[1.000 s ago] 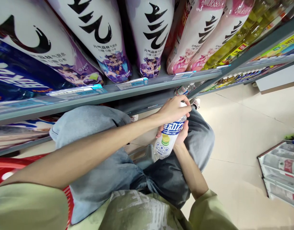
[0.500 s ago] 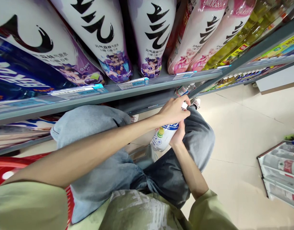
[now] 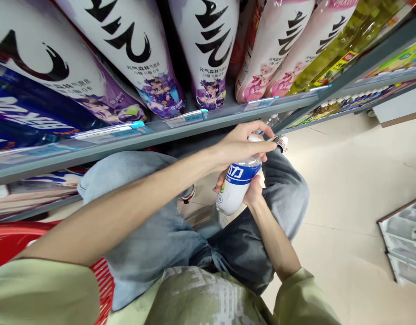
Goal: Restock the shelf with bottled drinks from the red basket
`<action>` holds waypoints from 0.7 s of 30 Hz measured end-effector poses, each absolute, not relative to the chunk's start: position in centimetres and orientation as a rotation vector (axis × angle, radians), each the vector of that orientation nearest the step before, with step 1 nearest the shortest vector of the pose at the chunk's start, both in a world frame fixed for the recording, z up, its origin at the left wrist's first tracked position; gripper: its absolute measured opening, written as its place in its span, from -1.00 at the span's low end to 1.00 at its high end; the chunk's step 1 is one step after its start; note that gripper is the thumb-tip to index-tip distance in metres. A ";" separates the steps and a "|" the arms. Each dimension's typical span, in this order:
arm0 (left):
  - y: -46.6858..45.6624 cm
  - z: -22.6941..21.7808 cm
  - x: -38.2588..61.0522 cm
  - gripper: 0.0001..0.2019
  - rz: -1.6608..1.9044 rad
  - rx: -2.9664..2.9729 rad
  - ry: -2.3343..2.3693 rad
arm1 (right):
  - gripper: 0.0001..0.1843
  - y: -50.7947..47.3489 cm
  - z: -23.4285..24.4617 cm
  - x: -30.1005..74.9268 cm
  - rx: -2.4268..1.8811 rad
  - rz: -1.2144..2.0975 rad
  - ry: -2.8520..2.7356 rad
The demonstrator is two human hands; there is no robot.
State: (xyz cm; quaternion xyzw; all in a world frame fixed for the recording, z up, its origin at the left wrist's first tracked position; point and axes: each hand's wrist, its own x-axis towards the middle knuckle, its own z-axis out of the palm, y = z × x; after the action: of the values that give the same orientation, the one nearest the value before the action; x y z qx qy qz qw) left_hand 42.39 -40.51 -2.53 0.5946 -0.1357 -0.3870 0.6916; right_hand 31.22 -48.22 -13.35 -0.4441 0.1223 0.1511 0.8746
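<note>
A drink bottle (image 3: 236, 192) with a white and blue label and a white cap is held tilted above my lap, between my knees. My right hand (image 3: 254, 192) cradles its body from below, thumb on the near side and fingertips showing at the far left side. From the left, my left hand (image 3: 240, 142) reaches across to the top of the bottle. Its thumb and index finger lie on either side of the cap, and another fingertip curls round the neck. Part of the cap and neck is hidden by these fingers.
Large purple-labelled bottles (image 3: 211, 58) and pink ones (image 3: 275, 54) stand on the shelf (image 3: 153, 133) ahead, with price tags along its edge. A red basket (image 3: 11, 243) is at my left. Packed bottles (image 3: 406, 230) sit on the floor (image 3: 343, 180) at right.
The bottle has turned, showing more of its blue band. My left hand's thumb and index finger have straightened and spread past the cap. The view has shifted slightly.
</note>
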 end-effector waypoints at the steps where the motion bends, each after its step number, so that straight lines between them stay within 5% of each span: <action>1: -40.2 -2.2 42.6 -0.74 -0.850 1.275 -0.306 | 0.04 -48.2 -13.3 31.1 -0.899 0.372 0.218; 8: -39.5 -0.5 43.8 -0.84 -0.734 0.862 -0.289 | 0.27 -48.3 -12.9 30.5 -0.472 0.675 0.016; 21: -41.0 -2.9 45.1 -0.83 -0.647 1.388 -0.192 | -0.12 -48.6 -13.1 30.9 -0.710 0.419 0.272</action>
State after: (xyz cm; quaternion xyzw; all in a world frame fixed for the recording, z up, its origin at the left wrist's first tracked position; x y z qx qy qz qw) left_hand 45.09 -41.02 -2.86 0.6272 -0.0866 -0.2923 0.7167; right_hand 30.95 -48.63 -13.12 -0.3439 0.1318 0.2031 0.9073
